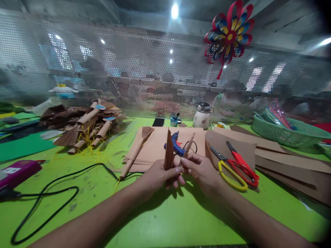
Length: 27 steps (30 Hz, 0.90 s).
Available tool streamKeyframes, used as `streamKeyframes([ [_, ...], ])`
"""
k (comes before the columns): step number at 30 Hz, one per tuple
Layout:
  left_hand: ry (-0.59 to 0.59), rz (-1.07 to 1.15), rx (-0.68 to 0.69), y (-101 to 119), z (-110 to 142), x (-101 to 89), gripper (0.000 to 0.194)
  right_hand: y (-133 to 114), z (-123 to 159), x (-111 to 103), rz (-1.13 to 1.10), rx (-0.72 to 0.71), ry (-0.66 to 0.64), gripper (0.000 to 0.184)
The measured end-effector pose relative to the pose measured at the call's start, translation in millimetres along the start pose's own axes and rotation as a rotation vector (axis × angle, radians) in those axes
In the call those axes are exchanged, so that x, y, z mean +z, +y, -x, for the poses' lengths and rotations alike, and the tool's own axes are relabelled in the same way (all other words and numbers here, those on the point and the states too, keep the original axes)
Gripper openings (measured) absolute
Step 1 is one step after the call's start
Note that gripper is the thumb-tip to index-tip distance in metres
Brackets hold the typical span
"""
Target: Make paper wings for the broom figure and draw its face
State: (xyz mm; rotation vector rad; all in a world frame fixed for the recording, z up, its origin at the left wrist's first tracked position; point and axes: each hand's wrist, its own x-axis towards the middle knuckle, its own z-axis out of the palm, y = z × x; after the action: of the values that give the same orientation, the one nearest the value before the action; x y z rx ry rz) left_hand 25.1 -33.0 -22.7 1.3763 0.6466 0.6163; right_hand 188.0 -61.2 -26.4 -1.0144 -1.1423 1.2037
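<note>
My left hand [159, 175] is closed on a pleated brown paper fan [169, 151], held upright by its lower end. My right hand [203, 170] pinches a thin rolled brown paper stick [189, 145] that leans up and to the right, right beside the fan's base. Both hands meet above the green table [165, 220], in front of a stack of brown paper sheets [157, 144]. A blue glue gun [178, 144] lies on that stack just behind my fingers. A finished paper fan on a stick [136, 151] lies to the left on the sheets.
Yellow-handled scissors [229, 170] and red-handled scissors [243, 165] lie right of my hands on brown paper. A pile of finished fans [85, 125] is at the back left, a green basket [287, 132] at the back right. A black cable [51, 193] loops at left. A mesh screen stands behind.
</note>
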Motion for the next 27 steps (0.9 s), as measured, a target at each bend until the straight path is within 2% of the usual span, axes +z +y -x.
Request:
streamKeyframes([
  [5, -0.045, 0.283, -0.103, 6, 3, -4.8, 0.033, -10, -1, -11, 0.054, -0.033, 0.012, 0.020],
  [10, -0.027, 0.500, -0.073, 5, -1, -10.1, 0.031, -21, 2, -14, 0.162, -0.020, -0.061, 0.022],
  [16, 0.012, 0.373, -0.032, -4, -6, -13.1, 0.016, -22, 4, -6, 0.200, 0.019, -0.090, 0.023],
  [22, 0.001, 0.176, 0.006, -6, -8, -9.2, 0.025, -13, 3, -2, 0.162, 0.016, -0.102, 0.024],
  [27, 0.056, 0.097, 0.045, -4, -8, -3.6, 0.030, -9, 4, -2, 0.115, -0.023, -0.079, 0.020],
])
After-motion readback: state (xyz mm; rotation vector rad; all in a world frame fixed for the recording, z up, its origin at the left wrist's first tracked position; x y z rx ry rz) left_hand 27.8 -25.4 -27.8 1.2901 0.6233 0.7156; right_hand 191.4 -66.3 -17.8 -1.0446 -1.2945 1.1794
